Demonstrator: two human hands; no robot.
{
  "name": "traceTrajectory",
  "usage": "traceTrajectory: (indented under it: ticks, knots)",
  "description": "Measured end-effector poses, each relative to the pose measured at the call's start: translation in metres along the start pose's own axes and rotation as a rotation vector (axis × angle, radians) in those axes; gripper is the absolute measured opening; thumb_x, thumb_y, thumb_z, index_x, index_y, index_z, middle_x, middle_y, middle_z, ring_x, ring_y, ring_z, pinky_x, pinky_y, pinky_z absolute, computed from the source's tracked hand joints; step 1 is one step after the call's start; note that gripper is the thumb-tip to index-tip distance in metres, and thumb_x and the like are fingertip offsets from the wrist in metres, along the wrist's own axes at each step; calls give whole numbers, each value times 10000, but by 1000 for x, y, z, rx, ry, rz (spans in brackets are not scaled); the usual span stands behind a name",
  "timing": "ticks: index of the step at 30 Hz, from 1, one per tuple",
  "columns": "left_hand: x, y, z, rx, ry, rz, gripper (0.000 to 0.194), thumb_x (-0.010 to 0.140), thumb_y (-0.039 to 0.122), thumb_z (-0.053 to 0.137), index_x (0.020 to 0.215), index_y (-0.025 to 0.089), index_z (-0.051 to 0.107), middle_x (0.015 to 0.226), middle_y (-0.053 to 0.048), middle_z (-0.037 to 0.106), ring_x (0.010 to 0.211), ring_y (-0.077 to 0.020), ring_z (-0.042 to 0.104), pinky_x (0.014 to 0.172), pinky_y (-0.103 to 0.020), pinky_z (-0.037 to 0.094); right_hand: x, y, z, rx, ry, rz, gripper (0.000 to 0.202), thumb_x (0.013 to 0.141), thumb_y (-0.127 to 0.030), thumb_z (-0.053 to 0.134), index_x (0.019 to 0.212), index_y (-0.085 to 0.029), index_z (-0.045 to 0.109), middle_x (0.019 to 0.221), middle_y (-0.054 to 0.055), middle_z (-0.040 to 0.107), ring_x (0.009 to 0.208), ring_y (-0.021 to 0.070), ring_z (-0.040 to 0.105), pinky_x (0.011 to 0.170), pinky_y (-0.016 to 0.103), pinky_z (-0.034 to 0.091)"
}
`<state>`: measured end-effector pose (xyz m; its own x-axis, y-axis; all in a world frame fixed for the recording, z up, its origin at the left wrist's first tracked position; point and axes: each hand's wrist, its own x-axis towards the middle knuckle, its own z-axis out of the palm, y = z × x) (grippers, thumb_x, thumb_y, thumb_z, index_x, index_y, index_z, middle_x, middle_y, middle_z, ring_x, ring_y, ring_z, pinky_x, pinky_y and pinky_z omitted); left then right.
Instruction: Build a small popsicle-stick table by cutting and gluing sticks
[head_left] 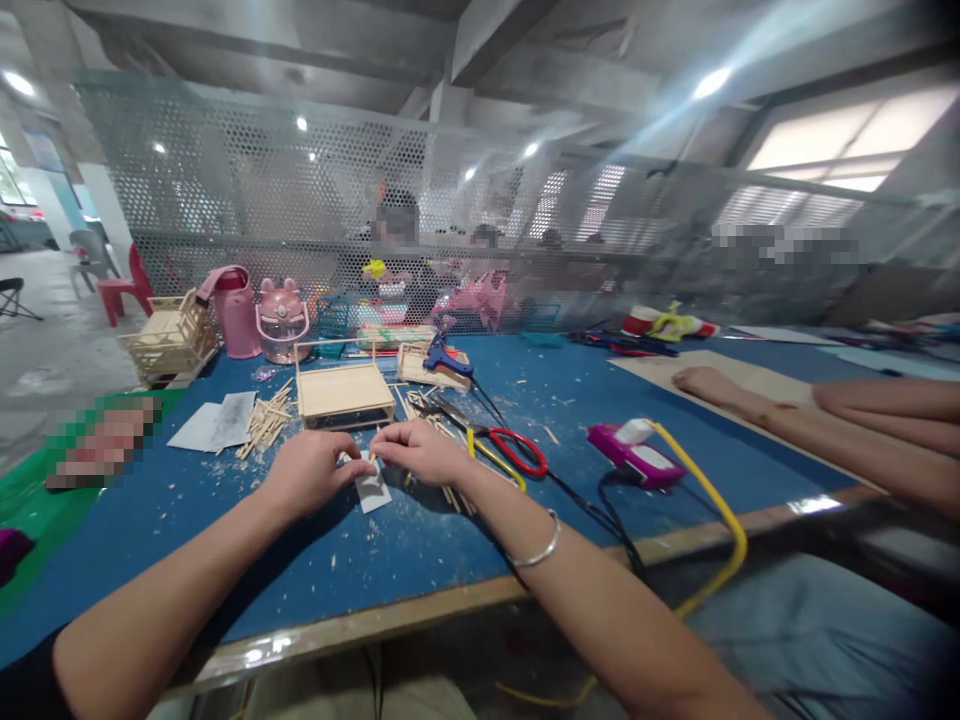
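Note:
My left hand (311, 472) is bent over the upper left edge of a small white paper (373, 493), thumb and fingertips brought together. From the right, my right hand (420, 452) pinches at the paper's top; a tiny light piece seems to show at its fingertips, too small to name. The paper lies on the blue table (300, 560). Just behind my hands stands a small wooden stick frame (345, 392) with a flat slatted top. Thin wooden sticks (266, 420) are piled left of it, and more lie partly hidden behind my right hand.
Red-handled scissors (517, 452), yellow-handled pliers (495, 460), a blue glue gun (448, 360) and a purple-white device (636, 458) with a yellow cord lie rightward. Pink bottles (282, 320) stand behind. Another person's arms (795, 420) rest at right. A mesh screen (300, 200) borders the table.

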<state>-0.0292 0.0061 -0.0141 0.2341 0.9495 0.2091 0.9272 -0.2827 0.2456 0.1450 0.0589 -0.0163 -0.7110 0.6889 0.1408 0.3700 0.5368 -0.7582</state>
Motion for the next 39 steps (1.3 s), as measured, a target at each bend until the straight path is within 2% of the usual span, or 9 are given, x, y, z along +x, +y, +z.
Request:
traceTrajectory:
  ticks: [6,10,15,21,24,28,31,35,39]
  knots:
    - [-2,0,7,-55,18,98,304,813,424,418,838,240,659,810,-30,688,738,-152,604,634,-221,379,0,0,2,-10,7,-35,240,778,-292,470,732,-115,626,556,-34,467,516,69,369,491,176,293]
    - [-3,3,9,-72,43,69,303,821,369,396,800,221,660,771,-37,684,693,-150,597,601,-220,372,-1,-1,4,-129,94,-91,237,791,-274,461,731,-128,638,560,-25,504,525,75,399,497,180,298]
    - [-5,8,9,-148,70,71,325,828,364,367,863,224,658,760,-32,685,630,-141,581,575,-220,360,-3,-3,2,-187,183,-174,191,786,-249,499,784,-133,651,697,22,613,635,104,512,599,200,371]
    - [-4,7,11,-196,82,89,359,831,408,354,859,230,664,667,-13,671,536,-122,542,522,-215,329,-5,-3,-3,-96,133,-183,152,753,-238,557,776,-131,663,705,29,648,658,116,561,632,208,406]
    - [-3,6,10,-208,67,78,384,837,422,332,873,238,667,640,-10,660,545,-125,548,515,-214,326,-5,-3,-3,-111,158,-183,137,755,-222,556,794,-145,661,732,23,658,683,116,571,651,208,407]
    - [0,1,6,-113,-11,-16,388,797,470,389,1043,274,617,678,-24,671,628,-163,592,540,-227,356,-2,1,-1,-289,229,-180,148,785,-175,503,777,-139,646,735,33,647,694,115,551,662,219,381]
    - [1,-3,5,-6,-88,-51,462,721,537,470,1102,300,579,783,-43,685,735,-204,616,594,-247,395,1,6,2,-525,155,-194,125,774,-175,521,774,-152,644,745,35,645,724,131,534,699,257,337]
    - [3,-4,10,67,-130,-23,480,689,599,461,1073,338,585,853,-47,686,798,-245,621,627,-288,427,7,8,8,-737,86,-206,127,784,-209,519,806,-185,643,796,34,643,806,155,517,727,303,263]
    - [7,-3,15,90,-197,-19,438,687,587,471,993,319,633,869,-65,689,846,-264,621,652,-303,439,9,6,14,-812,43,-168,149,802,-227,498,790,-176,636,793,44,635,811,158,507,702,303,232]
